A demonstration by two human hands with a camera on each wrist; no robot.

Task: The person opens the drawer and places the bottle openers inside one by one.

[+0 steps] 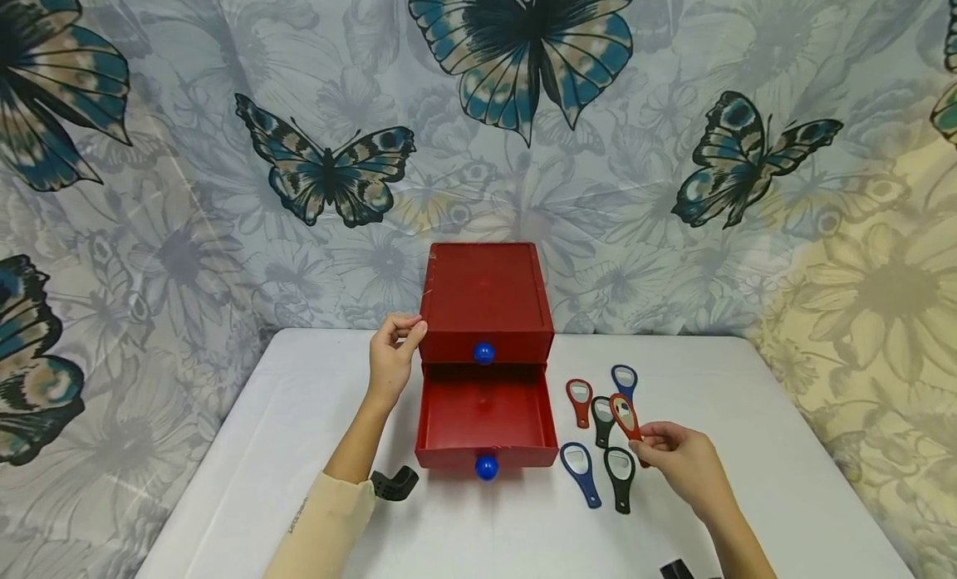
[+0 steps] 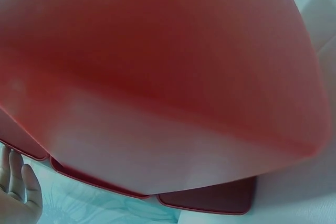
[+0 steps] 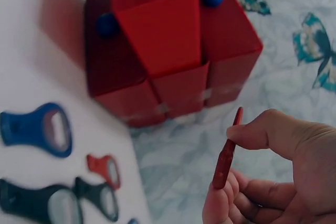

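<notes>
Middle right in the head view, the right hand (image 1: 679, 461) is pinching a red opener (image 1: 630, 428), ring leaning up-left, open drawer (image 1: 523, 457) lying left; the left hand (image 1: 392, 361) is touching the red box (image 1: 482, 292). The left wrist view is showing its nearly straight fingers (image 2: 31, 184). Only the right wrist view is showing the opener's thin edge.

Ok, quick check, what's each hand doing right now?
Left hand: open, fingers against the side of the red drawer unit.
Right hand: closed, pinching a red ring-headed tool.
</notes>
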